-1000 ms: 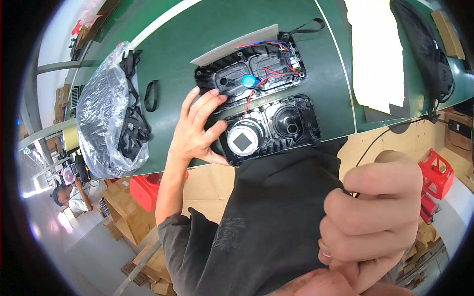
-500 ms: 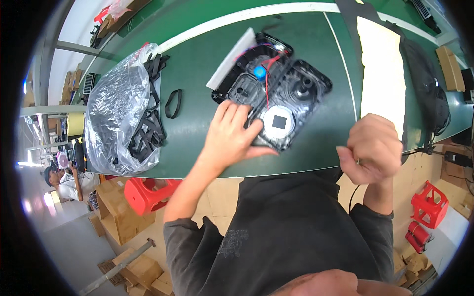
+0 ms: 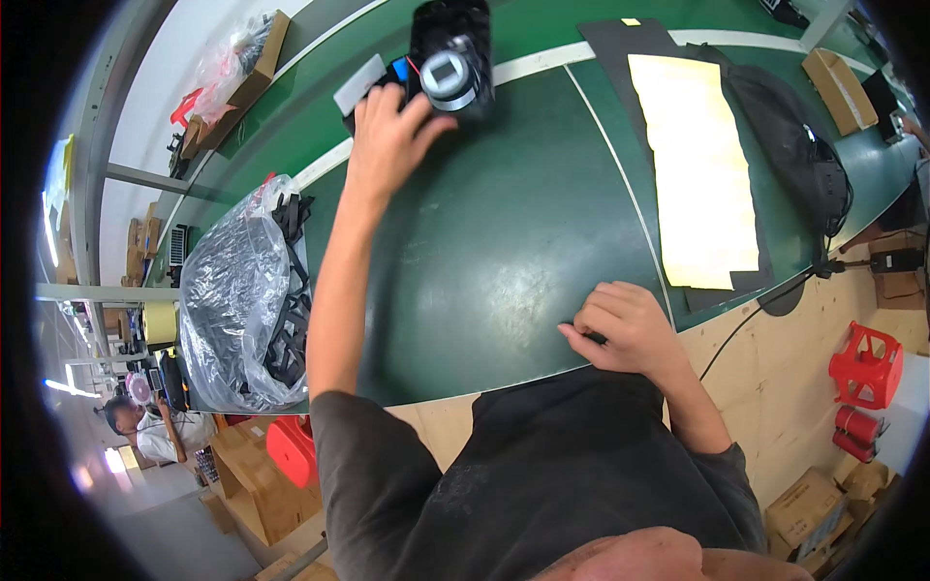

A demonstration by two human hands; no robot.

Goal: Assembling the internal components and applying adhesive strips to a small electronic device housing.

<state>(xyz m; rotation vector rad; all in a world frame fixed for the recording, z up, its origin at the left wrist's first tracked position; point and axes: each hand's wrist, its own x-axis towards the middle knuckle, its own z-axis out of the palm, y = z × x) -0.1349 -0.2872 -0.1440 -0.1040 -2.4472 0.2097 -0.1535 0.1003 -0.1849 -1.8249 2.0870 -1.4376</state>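
At the far side of the green table, an opened black plastic casing (image 3: 475, 34) lies across the white line, slightly blurred. A round silver-white part with a dark square (image 3: 449, 79), a blue piece (image 3: 401, 69) and a bit of red wire show in it. A pale flat strip (image 3: 359, 85) stands along its left side. My left hand (image 3: 386, 140) reaches out to the casing's near edge, its fingertips against it and the thumb spread to the right. My right hand (image 3: 622, 327) is curled over the table's near edge; something dark shows inside the curl, too small to name.
A clear plastic bag of black straps (image 3: 237, 300) lies at the left. Yellow paper (image 3: 693, 174) rests on a dark sheet at the right, beside a black bag (image 3: 790, 136). Red stools (image 3: 865, 365) stand on the floor. Another person (image 3: 160, 426) is at far left.
The casing has gone from mid-table to the far side, with my left hand stretched out after it. My right hand has come left and down onto the table's near edge. The view has shifted.
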